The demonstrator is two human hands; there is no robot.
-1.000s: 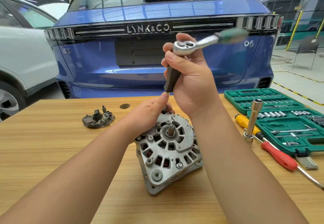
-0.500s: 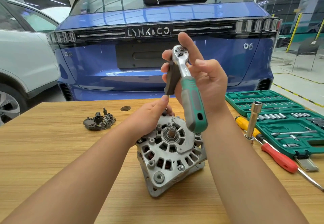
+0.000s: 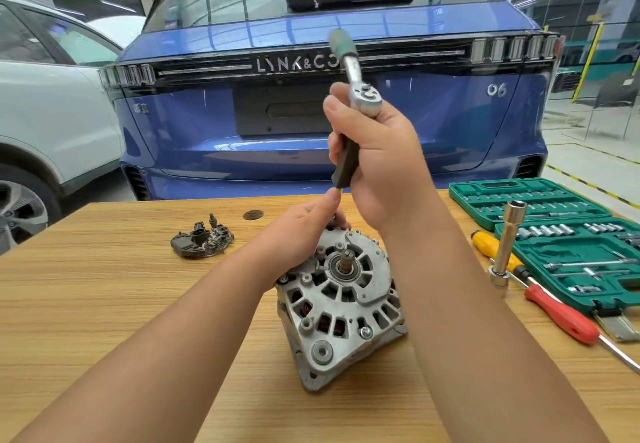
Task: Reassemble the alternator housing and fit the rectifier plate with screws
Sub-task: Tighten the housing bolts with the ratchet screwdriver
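- A blue car [image 3: 311, 124] is seen filling the background behind a wooden table [image 3: 104, 304], with part of a white car [image 3: 52, 113] at the left edge.
- An open green socket case [image 3: 554, 234] is laid out on the right side of the table, its compartments filled with sockets and bits.
- The alternator housing [image 3: 341, 307] is stood tilted on the table near the middle, its shaft end turned up toward the camera.
- The right hand [image 3: 384, 162] is raised above the housing and is clenched around a dark extension bar hanging from a ratchet [image 3: 363, 94]; the green handle is pointed up and away and is blurred.
- The left hand [image 3: 301, 234] is curled over the far upper edge of the housing and grips it there.
- A red-handled screwdriver [image 3: 561, 314] and a yellow-handled one [image 3: 491, 245] are laid beside the case.
- A long socket [image 3: 507, 245] is stood upright just in front of them.
- The rectifier plate [image 3: 202, 241] is left lying on the table, well apart to the left of the housing.
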